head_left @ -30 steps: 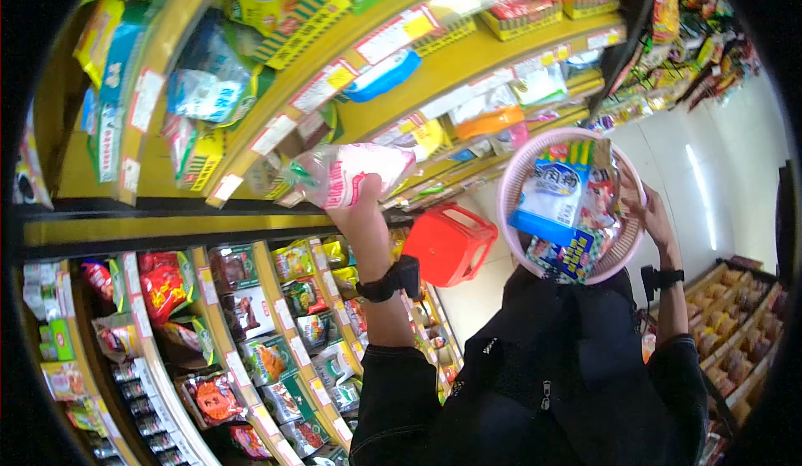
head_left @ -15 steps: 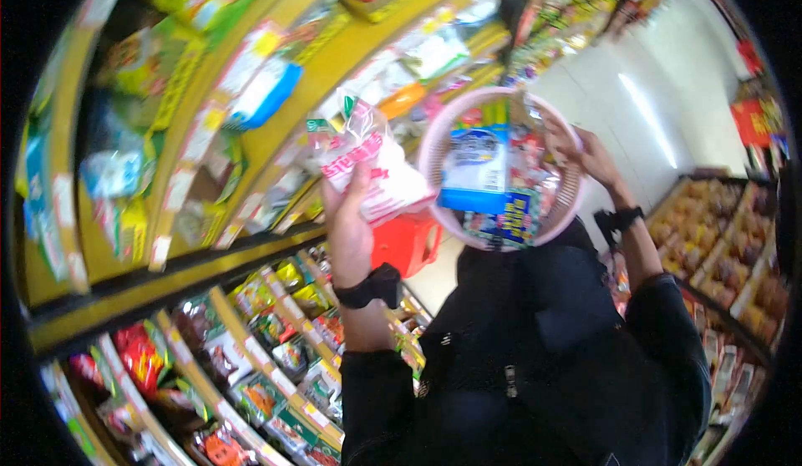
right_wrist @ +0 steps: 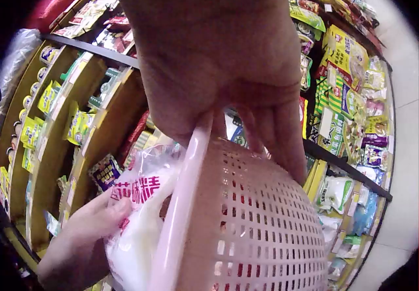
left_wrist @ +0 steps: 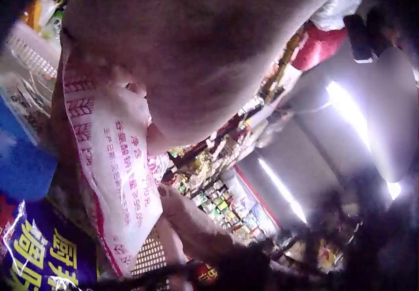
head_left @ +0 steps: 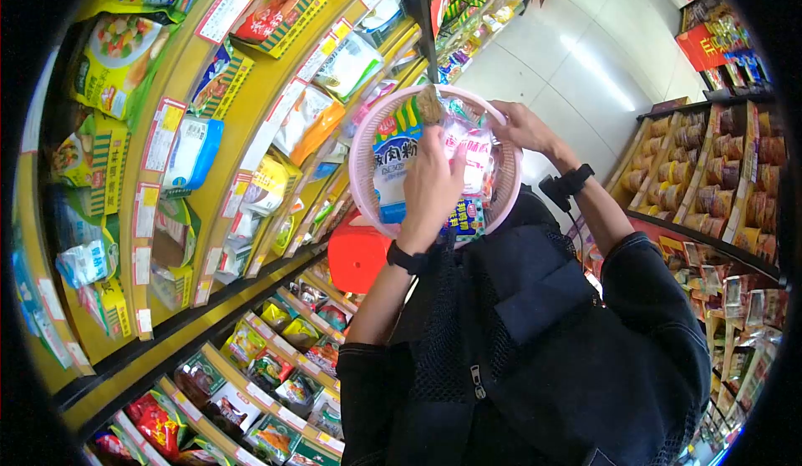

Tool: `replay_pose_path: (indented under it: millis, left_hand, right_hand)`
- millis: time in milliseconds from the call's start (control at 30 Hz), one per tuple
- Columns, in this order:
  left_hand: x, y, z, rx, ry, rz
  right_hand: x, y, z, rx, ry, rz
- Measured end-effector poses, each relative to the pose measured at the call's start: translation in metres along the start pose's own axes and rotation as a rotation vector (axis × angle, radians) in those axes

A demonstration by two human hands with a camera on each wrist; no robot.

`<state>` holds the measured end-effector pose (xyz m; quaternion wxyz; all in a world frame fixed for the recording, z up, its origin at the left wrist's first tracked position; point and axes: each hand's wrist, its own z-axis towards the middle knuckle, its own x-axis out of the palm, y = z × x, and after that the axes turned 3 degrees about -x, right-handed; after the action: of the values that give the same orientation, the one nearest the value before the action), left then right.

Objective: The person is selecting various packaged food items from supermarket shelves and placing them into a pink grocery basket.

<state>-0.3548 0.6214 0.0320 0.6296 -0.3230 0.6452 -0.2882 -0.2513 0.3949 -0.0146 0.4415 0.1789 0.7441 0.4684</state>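
Observation:
A pink round basket (head_left: 365,184) is held in front of the body; the right hand (head_left: 528,130) grips its rim, thumb inside and fingers outside in the right wrist view. Over the basket's opening, the left hand (head_left: 434,184) holds a clear bag with pink print and white contents (head_left: 470,159); the same bag (right_wrist: 136,238) shows pinched by the left hand (right_wrist: 82,242). Beside it in the basket lie a blue-and-white packet (head_left: 391,174) and a dark blue packet with yellow print (head_left: 466,215).
Shelves of packaged goods (head_left: 150,165) rise at the left, with lower shelves (head_left: 276,357) beneath. A red stool (head_left: 355,253) stands on the floor behind the left wrist. Racks of cups (head_left: 723,161) are at the right, beyond the tiled floor (head_left: 576,57).
The left hand has brought the pink-printed bag from the shelf side to over the basket. The head view has swung, with the basket now further left; the right hand still grips the rim.

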Motion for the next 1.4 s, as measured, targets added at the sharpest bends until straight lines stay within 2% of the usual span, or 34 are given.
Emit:
replay_pose_path:
  millis: [67,100,167,200,233,300,433,500,567,733,800,900,967,1033,1133,1233,1400]
  left_hand:
    - [-0.001,-0.01,-0.009,0.136,-0.097,0.364]
    - [-0.007,-0.016,-0.01,0.139,-0.087,0.363]
    - [-0.025,-0.023,-0.007,0.436,-0.114,0.438]
    - [-0.031,-0.022,-0.001,0.512,0.03,0.47]
    - [-0.031,-0.018,0.004,0.511,0.032,0.468]
    - [-0.024,-0.004,0.011,0.546,0.222,0.411]
    - [0.001,0.01,0.005,0.548,0.216,0.359]
    - [0.023,0.009,-0.006,0.56,0.27,0.319]
    - [0.038,0.001,-0.017,0.562,0.224,0.547]
    - [0.031,-0.008,-0.018,0.514,0.205,0.648]
    - [0.018,-0.016,-0.015,0.524,0.194,0.648]
    - [-0.009,-0.017,-0.009,0.624,0.236,0.707]
    - [-0.027,-0.009,-0.003,0.532,0.25,0.578]
    - [-0.015,0.021,-0.005,0.504,0.251,0.595]
    - [0.001,0.037,-0.004,0.52,0.219,0.555]
    - [0.001,0.036,-0.004,0.511,0.233,0.525]
    - [-0.009,0.015,-0.005,0.532,0.23,0.491]
  right_hand:
    - [0.001,-0.008,-0.001,-0.025,-0.02,0.002]
    - [0.001,-0.01,-0.003,-0.053,-0.032,-0.001]
    - [0.001,-0.012,-0.003,-0.057,-0.036,0.005]
    - [0.001,-0.012,-0.004,-0.066,-0.034,0.01]
    - [0.002,-0.011,-0.004,-0.063,-0.033,0.011]
    - [0.004,-0.013,-0.001,-0.12,-0.042,-0.006]
    - [0.003,-0.008,-0.001,-0.049,-0.019,0.031]
    - [0.003,-0.012,0.002,-0.115,-0.023,-0.011]
    - [0.005,-0.011,0.002,-0.093,-0.013,0.029]
    - [0.006,-0.013,0.001,-0.03,0.01,0.069]
    - [0.009,-0.023,0.004,-0.119,-0.037,0.033]
    - [0.004,-0.021,0.001,-0.063,-0.018,0.017]
    - [0.002,-0.013,-0.002,-0.048,-0.016,0.036]
    - [0.004,-0.01,-0.002,-0.038,-0.012,0.053]
    - [0.004,-0.014,-0.004,-0.032,-0.003,0.029]
    - [0.004,-0.019,-0.004,-0.052,-0.01,0.045]
    - [0.002,-0.017,-0.008,0.02,-0.015,0.078]
